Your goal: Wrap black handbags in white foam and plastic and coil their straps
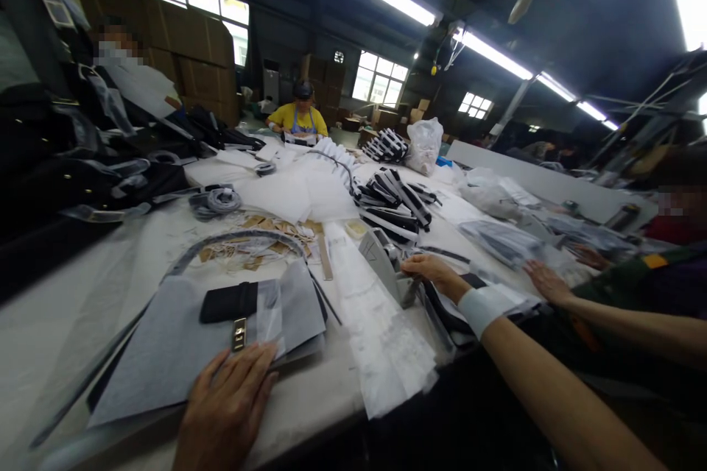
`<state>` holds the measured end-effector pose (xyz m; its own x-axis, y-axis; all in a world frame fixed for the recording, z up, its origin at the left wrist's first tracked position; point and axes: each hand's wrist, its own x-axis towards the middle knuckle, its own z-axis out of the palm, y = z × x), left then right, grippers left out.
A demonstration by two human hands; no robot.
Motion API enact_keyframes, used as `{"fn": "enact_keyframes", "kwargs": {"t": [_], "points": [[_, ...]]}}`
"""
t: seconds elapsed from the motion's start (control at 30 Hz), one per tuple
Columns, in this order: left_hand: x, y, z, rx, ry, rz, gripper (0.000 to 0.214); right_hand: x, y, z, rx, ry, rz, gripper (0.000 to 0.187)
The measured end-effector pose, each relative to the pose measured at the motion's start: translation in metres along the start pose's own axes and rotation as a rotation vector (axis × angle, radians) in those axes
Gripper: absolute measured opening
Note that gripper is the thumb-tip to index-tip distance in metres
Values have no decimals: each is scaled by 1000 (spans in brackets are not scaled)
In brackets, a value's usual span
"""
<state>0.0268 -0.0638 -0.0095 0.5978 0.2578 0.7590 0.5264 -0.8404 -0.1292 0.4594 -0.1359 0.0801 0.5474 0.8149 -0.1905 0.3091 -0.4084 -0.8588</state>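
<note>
- From the worker's seat, twelve straight ahead, the grey-covered bag lies on the table at ten to eleven o'clock; the left hand hides its near edge.
- That hand is nearly flat, fingers together and gripping nothing, fingertips by the gold clasp under a black tab. The wrist runs out of view.
- The right hand, at one o'clock, has curled fingers at a grey tape dispenser; I can't tell whether it pinches tape. A white cuff circles its wrist.
- Room is tight: a bare strip of table shows between the bag and white sheeting, which overhangs the near edge at twelve to one.
- The bag's handle arcs toward eleven, beside scattered brown tags.
- Black-and-white straps crowd twelve to one, beyond the dispenser.
- At two, a co-worker's hand reaches in beside plastic-wrapped pieces, close to the right arm.
- Black bags heap up at ten, their shapes merging in shadow.
</note>
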Motion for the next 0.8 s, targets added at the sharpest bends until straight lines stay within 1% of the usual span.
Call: {"fn": "enact_keyframes", "kwargs": {"t": [0.13,0.2,0.3,0.4,0.5,0.63,0.8], "points": [[0,0,-1,-4,-1,-6,31,-4,4,-2,87,49,-10,39],[0,1,-1,-12,0,-10,31,-3,4,-5,101,51,7,36],[-1,0,0,-27,-5,-24,31,7,1,-6,92,20,79,31],[-1,0,1,-27,-5,-35,30,22,-6,-3,67,-26,175,31],[-1,0,0,-19,-9,-26,30,32,-12,2,51,-53,223,32],[1,2,-2,-25,-7,-24,29,32,-14,6,83,-28,194,26],[4,3,-4,-25,8,-28,29,18,-18,7,168,67,101,18]]}}
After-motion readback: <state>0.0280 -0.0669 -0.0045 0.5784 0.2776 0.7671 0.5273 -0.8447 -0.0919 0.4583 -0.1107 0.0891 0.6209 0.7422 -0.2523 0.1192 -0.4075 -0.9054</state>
